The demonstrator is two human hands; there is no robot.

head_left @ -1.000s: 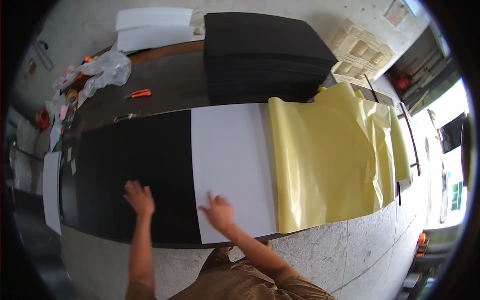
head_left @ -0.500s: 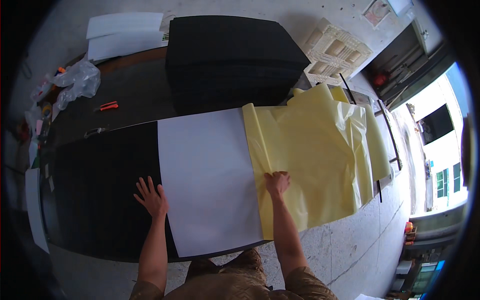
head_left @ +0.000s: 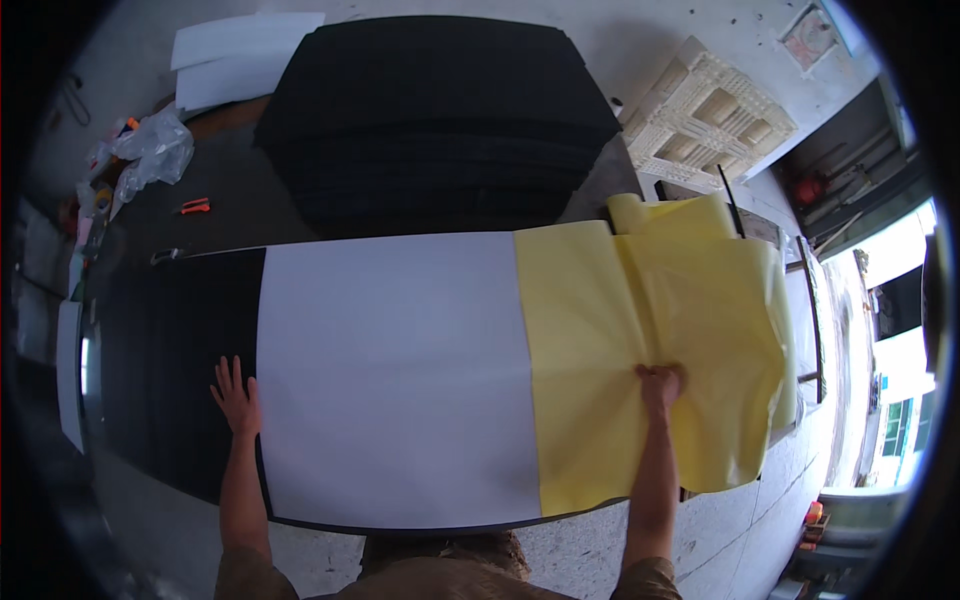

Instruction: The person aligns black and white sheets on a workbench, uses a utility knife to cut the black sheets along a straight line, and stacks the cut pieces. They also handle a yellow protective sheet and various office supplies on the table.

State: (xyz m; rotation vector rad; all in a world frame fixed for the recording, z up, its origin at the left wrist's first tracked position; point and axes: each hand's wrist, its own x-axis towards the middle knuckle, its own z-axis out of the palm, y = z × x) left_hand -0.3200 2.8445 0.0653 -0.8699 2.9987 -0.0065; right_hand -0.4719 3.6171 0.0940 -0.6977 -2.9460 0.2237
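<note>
Our right hand (head_left: pixel 660 383) is closed into a fist, bunching a fold of the yellow backing paper (head_left: pixel 640 350) between fingers and palm; the paper puckers into soft radiating creases around the knuckles. Our left hand (head_left: pixel 236 395) lies flat and open, fingers spread, gripping nothing, pressing on the black panel (head_left: pixel 170 350) with its thumb side at the left edge of the white sheet (head_left: pixel 395 370).

The white sheet is smooth, matte and rectangular, lying flat on the long black panel that spans the table in front of us. Its right edge meets the yellow paper along a straight line. The yellow paper is thin and waxy-looking; near the white sheet it lies flat, while farther right it turns wavy, hangs over the table end, and one corner curls up into a loose roll at the far side.

Behind the panel sits a tall stack of black sheets (head_left: pixel 440 110), dull and dark, with slightly rounded corners in this view. Beyond it, on the pale concrete floor, lies a cream plastic pallet (head_left: pixel 710 120) with a grid of openings. At the far left we see crumpled clear plastic bags (head_left: pixel 150 150), an orange-handled tool (head_left: pixel 195 207), and flat white foam boards (head_left: pixel 235 65) at the top left.
</note>
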